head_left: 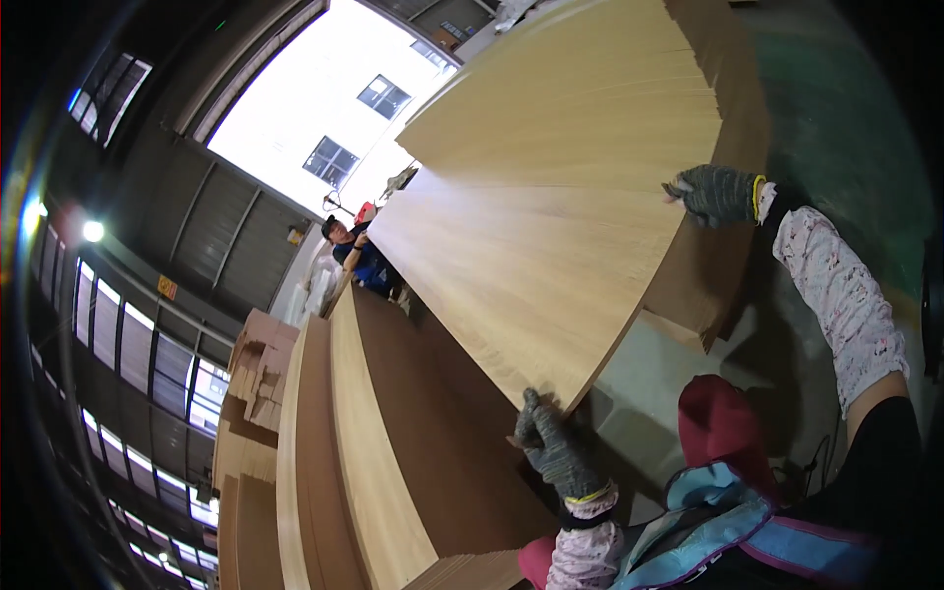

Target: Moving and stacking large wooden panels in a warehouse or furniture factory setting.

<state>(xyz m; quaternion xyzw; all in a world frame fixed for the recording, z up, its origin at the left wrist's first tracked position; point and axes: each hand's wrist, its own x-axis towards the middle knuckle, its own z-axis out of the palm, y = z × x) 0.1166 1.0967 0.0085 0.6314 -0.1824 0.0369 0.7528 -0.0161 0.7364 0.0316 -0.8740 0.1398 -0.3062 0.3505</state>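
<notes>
A long, light wood-grain board (531, 265) stretches away from me, tilted between two stacks. My left hand (559, 450), in a dark grey knitted glove, is closed round its near left corner. My right hand (723, 195), gloved alike with a yellow cuff, grips the right part of the near edge, beside the tall stack of boards (590, 88). The fingers under the board are hidden. At the far end a co-worker (362, 254) in dark clothes has a hand at the board's edge.
On the left stand more stacks of boards (369, 433) with brown sides. Behind them is a pile of brown pieces (265, 364). A bright doorway (295, 108) opens beyond the co-worker. Grey-green floor (629, 364) shows on the right.
</notes>
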